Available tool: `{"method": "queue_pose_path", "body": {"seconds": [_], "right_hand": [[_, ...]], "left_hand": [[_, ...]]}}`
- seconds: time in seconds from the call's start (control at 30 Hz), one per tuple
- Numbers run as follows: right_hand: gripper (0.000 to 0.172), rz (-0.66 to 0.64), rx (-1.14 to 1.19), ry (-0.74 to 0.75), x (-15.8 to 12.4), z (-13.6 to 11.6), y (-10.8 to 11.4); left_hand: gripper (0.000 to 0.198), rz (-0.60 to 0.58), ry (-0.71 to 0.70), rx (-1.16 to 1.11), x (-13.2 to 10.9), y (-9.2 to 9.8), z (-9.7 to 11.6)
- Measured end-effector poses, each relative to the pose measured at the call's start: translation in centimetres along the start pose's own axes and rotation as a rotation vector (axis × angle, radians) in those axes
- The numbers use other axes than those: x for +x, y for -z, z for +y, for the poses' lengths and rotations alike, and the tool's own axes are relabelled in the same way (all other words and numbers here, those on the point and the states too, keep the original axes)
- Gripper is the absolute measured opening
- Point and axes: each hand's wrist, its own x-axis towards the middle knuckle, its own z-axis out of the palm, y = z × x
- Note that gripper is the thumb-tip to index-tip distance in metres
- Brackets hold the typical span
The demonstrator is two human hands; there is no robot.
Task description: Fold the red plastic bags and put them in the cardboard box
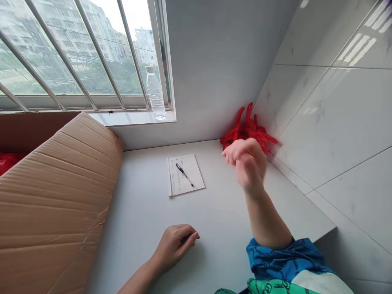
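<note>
My left hand (179,247) rests low over the white table, its fingers curled in toward the thumb; nothing shows in them. My right hand (247,163) is raised over the right side of the table, bent at the wrist and somewhat blurred. Its fingers point left, and whether they hold anything is hidden. Just behind it, in the corner, lies a heap of red plastic bags (239,130). Between the hands and the wall sits a notepad (196,175) with columns of small writing. A black pen (185,174) lies aslant on its page.
On the left a big open cardboard box (61,196) leans over the table (141,212), with red plastic (10,161) inside. A clear bottle (156,96) stands on the sill (128,119) by the barred window. Tiled wall (346,122) bounds the right side.
</note>
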Motion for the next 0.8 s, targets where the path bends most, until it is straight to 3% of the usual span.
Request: {"method": "queue_pose_path", "body": {"seconds": [0.07, 0.1, 0.2, 0.33, 0.47, 0.6, 0.7, 0.8], "right_hand": [[0.033, 0.084, -0.241, -0.345, 3.6, 5.1, 1.9], [0.032, 0.091, -0.283, -0.427, 4.9, 7.5, 3.0], [0.032, 0.081, -0.323, -0.573, 6.7, 12.8, 5.8], [0.028, 0.045, -0.253, -0.641, 7.5, 15.5, 7.0], [0.034, 0.050, -0.140, -0.528, 10.7, 14.2, 6.5], [0.040, -0.005, -0.007, -0.387, 13.0, 9.8, 5.2], [0.038, -0.088, 0.165, -0.316, 11.8, 6.1, 3.7], [0.036, -0.196, 0.269, -0.400, 8.7, 3.8, 2.0]], "left_hand": [[0.031, -0.025, 0.023, 0.010, -0.1, -0.1, 0.0], [0.032, -0.030, 0.035, 0.019, -0.1, -0.1, -0.1], [0.033, -0.035, 0.056, 0.036, -0.3, -0.3, -0.3], [0.034, -0.030, 0.076, 0.030, -0.3, -0.4, -0.6], [0.035, -0.027, 0.102, -0.021, -0.3, -0.4, -0.6], [0.033, 0.022, 0.195, -0.249, -0.4, -0.1, -0.5], [0.041, 0.238, 0.368, -0.528, -0.2, 1.0, -0.1], [0.057, 0.375, 0.575, -0.882, 0.2, 2.6, 0.5]]}}
